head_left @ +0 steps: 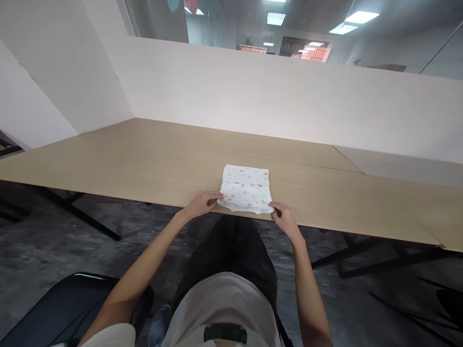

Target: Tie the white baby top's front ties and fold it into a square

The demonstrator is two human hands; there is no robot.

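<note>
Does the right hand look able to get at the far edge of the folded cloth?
Probably yes: the right hand touches the near corner of the folded cloth, which lies flat, so the way looks free.

A long wood-grain laminate tabletop (144, 154) stands on black metal legs (87, 217), its panels meeting along fine seams; a paler grey panel (401, 166) fills the far right corner; a folded white cloth (246, 189), printed with small scattered motifs, lies flat near the middle of the front edge, roughly square, its near side slightly rumpled and reaching almost to that edge; well behind it, the wood-grain surface stretches bare.
</note>
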